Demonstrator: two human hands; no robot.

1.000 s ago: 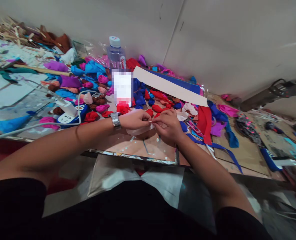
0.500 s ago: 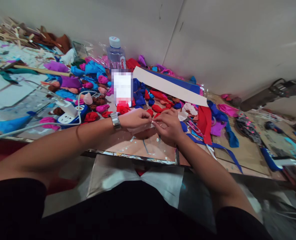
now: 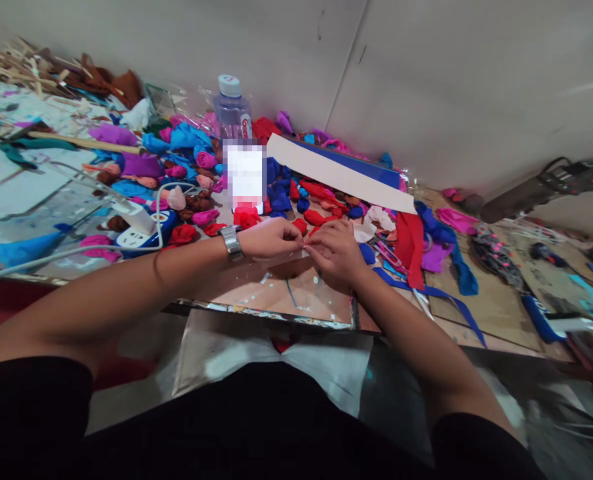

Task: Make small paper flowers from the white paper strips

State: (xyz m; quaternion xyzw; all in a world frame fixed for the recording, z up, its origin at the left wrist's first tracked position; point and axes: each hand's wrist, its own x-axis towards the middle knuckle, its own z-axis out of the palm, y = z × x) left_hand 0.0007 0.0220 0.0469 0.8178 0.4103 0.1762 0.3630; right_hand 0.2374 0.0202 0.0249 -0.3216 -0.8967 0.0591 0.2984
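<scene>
My left hand (image 3: 271,238), with a metal watch (image 3: 231,241) on its wrist, is closed in a pinch at the middle of the table. My right hand (image 3: 337,255) meets it fingertip to fingertip, fingers also closed. Between them they grip a small pale piece of fabric or paper (image 3: 282,259), mostly hidden under the fingers. A heap of red, blue and pink fabric pieces (image 3: 321,200) lies just behind both hands.
A water bottle (image 3: 231,107) stands at the back by the wall. A white card strip (image 3: 339,173) lies diagonally on the heap. A blue-and-white power strip (image 3: 143,233) with a cable sits left. Red and blue ribbons (image 3: 416,247), tools and wooden sticks (image 3: 11,67) crowd the sides.
The pale piece that stuck out below my left hand has been drawn in under the fingers. Both hands stay at the same spot, shifting only slightly.
</scene>
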